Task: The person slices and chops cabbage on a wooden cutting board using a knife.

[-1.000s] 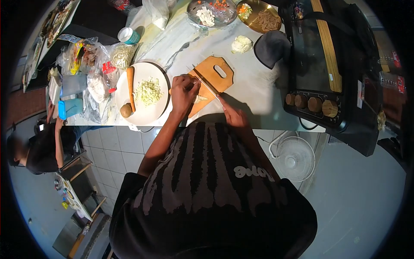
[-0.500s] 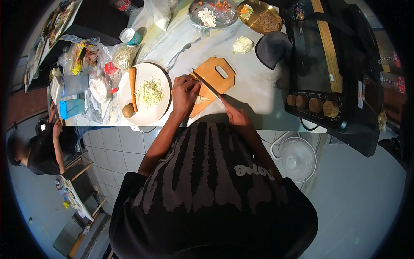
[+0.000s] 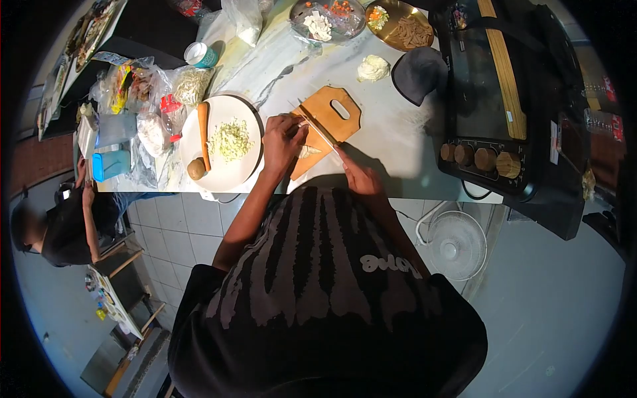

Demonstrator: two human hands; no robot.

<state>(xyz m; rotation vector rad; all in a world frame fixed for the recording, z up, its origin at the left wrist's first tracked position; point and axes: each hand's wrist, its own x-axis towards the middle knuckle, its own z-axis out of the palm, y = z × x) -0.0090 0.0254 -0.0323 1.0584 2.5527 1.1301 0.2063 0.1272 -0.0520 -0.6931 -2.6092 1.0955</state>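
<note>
My right hand (image 3: 363, 178) is wrapped round the handle of a knife (image 3: 322, 132), whose blade slants up and left across an orange cutting board (image 3: 344, 127). My left hand (image 3: 284, 140) has its fingers curled together at the board's left edge, close beside the blade; what they press on is mostly hidden. Pale cut pieces (image 3: 308, 152) lie on the board between the hands. Left of my left hand, a white plate (image 3: 244, 174) holds chopped pale-green vegetable (image 3: 230, 140), a carrot (image 3: 204, 132) and a round brown item (image 3: 196, 169).
A pale cabbage-like piece (image 3: 373, 68) and a dark cap (image 3: 419, 74) lie beyond the board. A metal plate (image 3: 424, 43) of food stands farther back. A black stove (image 3: 481, 119) is at right, bagged goods (image 3: 136, 86) at left. Another person (image 3: 66, 229) sits far left.
The knife blade has shifted slightly and its face is angled differently, catching warmer light. Both hands stay in nearly the same place.
</note>
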